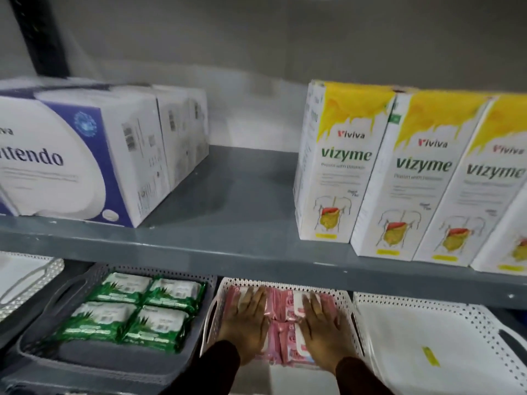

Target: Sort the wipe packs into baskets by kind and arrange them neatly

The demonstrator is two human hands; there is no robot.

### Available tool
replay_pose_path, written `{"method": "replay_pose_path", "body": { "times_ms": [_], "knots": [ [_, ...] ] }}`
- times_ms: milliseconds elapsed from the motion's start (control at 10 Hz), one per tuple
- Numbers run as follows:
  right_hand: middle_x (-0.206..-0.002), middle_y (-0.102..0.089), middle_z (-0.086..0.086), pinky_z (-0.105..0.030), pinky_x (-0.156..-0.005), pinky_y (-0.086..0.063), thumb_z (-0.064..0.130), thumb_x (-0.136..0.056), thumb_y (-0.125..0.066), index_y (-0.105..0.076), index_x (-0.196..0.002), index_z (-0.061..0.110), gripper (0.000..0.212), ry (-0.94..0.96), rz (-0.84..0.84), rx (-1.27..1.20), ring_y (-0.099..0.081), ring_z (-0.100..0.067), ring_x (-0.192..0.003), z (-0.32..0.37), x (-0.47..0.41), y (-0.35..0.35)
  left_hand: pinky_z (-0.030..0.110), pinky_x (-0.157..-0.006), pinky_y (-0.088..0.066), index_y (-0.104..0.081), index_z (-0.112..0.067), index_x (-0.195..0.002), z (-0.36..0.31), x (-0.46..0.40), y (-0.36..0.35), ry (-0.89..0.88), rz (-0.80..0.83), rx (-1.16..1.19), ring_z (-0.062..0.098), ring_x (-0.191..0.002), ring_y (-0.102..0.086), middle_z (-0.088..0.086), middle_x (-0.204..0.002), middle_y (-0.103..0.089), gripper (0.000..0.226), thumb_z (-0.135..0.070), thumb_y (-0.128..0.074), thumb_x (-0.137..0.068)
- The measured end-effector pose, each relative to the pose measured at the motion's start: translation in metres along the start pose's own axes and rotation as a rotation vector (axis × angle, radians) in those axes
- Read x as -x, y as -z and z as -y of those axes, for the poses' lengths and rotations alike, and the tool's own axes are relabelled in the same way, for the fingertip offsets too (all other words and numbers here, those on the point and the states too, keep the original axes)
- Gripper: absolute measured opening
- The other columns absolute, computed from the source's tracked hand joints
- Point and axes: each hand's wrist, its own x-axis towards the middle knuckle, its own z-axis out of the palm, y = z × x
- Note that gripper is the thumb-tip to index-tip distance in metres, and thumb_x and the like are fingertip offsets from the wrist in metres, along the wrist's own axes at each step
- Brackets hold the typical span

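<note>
Several pink wipe packs (281, 323) lie flat in a white perforated basket (285, 284) on the lower shelf. My left hand (245, 323) rests palm down on the left packs, fingers spread. My right hand (322, 326) lies flat on the right packs in the same way. Neither hand grips a pack. To the left, a grey basket (42, 334) holds several green wipe packs (137, 306) laid in two neat rows.
An empty white basket (427, 332) with a small yellow sticker stands to the right. Another white basket (25, 280) shows at the far left. The grey upper shelf edge (228, 252) overhangs the baskets, carrying white-and-purple boxes (71, 155) and yellow-and-white Vizyme cartons (413, 178).
</note>
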Motion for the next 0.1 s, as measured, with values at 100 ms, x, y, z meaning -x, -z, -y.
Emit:
{"method": "replay_pose_path", "body": {
  "times_ms": [100],
  "knots": [
    [-0.154,-0.041,-0.009,-0.045,-0.116,-0.004,0.053,-0.1,-0.011,-0.034,-0.149,0.015,0.066,0.038,-0.165,0.072,0.009,-0.026,-0.153,0.0055,0.0081,-0.0093,0.052,-0.109,-0.017,-0.003,-0.007,-0.151,-0.0011,0.0126,0.0099,-0.081,-0.234,0.077,0.026,-0.144,-0.01,0.005,-0.159,0.002,0.061,-0.041,-0.01,-0.101]
  ]
}}
